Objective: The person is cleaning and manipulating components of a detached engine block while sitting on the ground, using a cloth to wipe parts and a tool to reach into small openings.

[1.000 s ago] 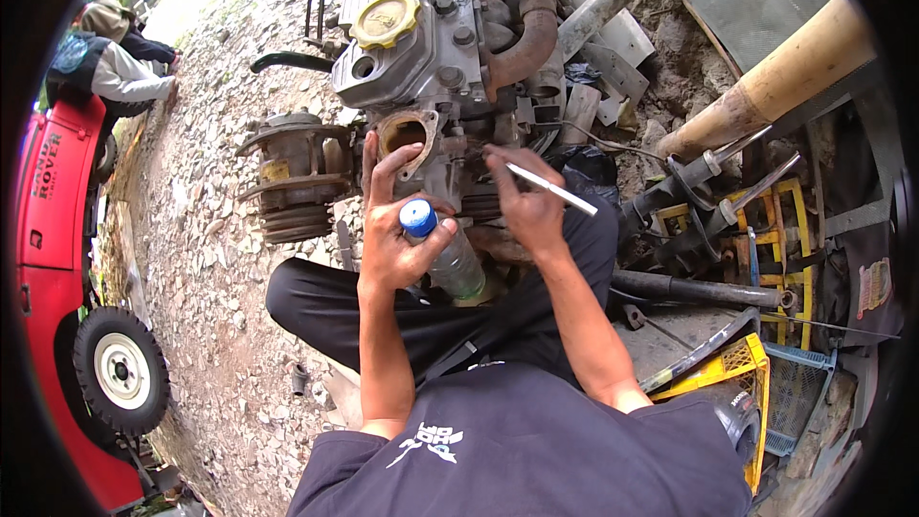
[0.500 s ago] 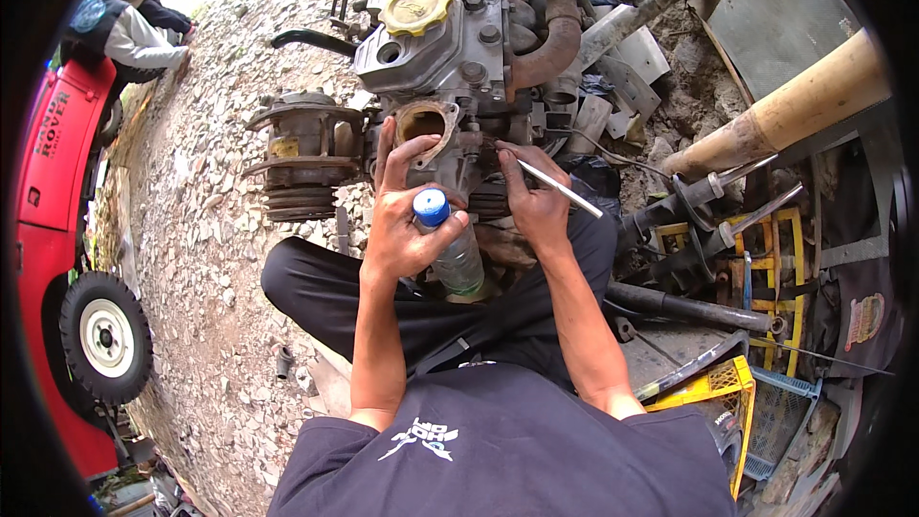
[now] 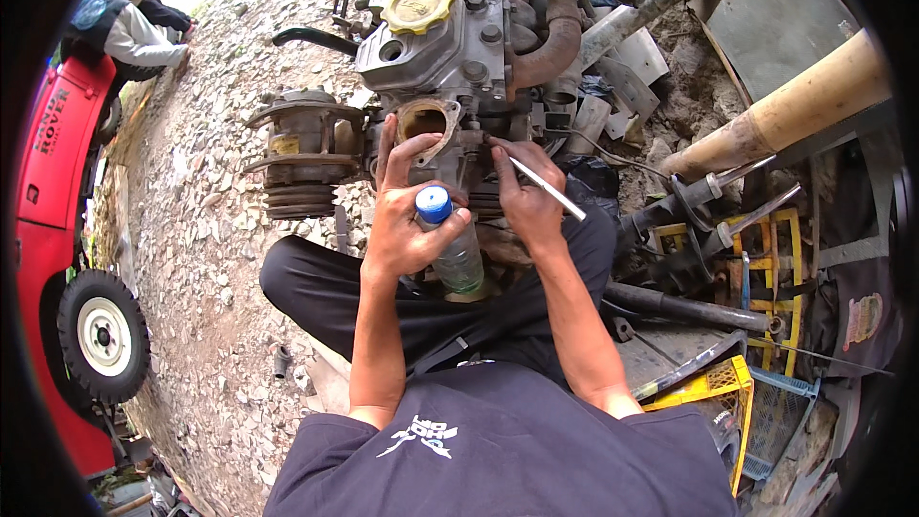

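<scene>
Left hand: the left hand (image 3: 407,220) grasps a clear plastic bottle (image 3: 450,249) with a blue cap, thumb and lower fingers wrapped round its neck, while the forefinger stretches up to the rim of the round opening (image 3: 424,122) on the engine.
Right hand: the right hand (image 3: 525,193) is closed in a pinch on a thin metal rod (image 3: 546,189), held like a pen, its working end hidden against the engine just right of the opening.
Why held so: judging by the grip, the bottle is kept upright and close so that it is ready beside the spot being worked, and the pen grip gives fine control of the rod's tip.
Engine: the grey engine (image 3: 450,29) stands on the gravel right in front of the seated person, with a yellow filler cap (image 3: 417,7) on top and a rusty pipe (image 3: 548,38) curving down its right side.
Left of the work: a rusty pulley unit (image 3: 302,153) lies just beside the engine; beyond it the gravel ground (image 3: 201,230) is open, giving the left elbow room.
Right of the work: crowded, with a thick tan pole (image 3: 795,105), dark tools, and a yellow crate (image 3: 713,393) near the right elbow.
Edges: a red vehicle (image 3: 53,182) with its wheel (image 3: 100,335) stands well apart at the left; another person (image 3: 124,29) crouches far off at top left.
</scene>
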Tool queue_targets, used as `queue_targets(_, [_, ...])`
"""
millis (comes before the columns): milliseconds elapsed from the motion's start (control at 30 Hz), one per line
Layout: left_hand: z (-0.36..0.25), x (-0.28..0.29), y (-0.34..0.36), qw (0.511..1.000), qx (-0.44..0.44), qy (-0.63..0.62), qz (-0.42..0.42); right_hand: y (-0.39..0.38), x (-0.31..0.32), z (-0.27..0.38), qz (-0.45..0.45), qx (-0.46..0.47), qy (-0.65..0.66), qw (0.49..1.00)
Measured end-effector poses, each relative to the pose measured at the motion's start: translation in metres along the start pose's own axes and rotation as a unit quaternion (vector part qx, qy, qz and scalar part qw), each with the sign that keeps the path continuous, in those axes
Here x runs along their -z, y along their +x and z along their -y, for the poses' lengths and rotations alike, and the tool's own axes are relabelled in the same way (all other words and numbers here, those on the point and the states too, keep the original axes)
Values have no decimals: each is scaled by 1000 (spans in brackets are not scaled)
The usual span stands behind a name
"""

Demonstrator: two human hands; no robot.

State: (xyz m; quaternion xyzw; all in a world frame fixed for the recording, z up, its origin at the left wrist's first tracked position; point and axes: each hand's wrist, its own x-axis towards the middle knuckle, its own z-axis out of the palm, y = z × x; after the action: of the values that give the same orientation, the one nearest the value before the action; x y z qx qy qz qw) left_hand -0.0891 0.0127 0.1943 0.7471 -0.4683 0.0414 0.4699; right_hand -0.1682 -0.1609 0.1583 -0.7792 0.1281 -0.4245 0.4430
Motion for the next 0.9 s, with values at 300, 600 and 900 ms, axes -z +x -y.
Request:
queue_targets(300, [-2, -2, 0, 1000, 1, 10, 5, -10, -1, -11, -35, -23, 39, 998])
queue_targets(600, [0, -1, 0, 1000, 11, 8, 9, -23, 0, -23, -47, 26, -37, 998])
queue_targets(900, [-2, 3, 1, 1000, 0, 20, 16, -8, 8, -11, -54, 75, -66, 993])
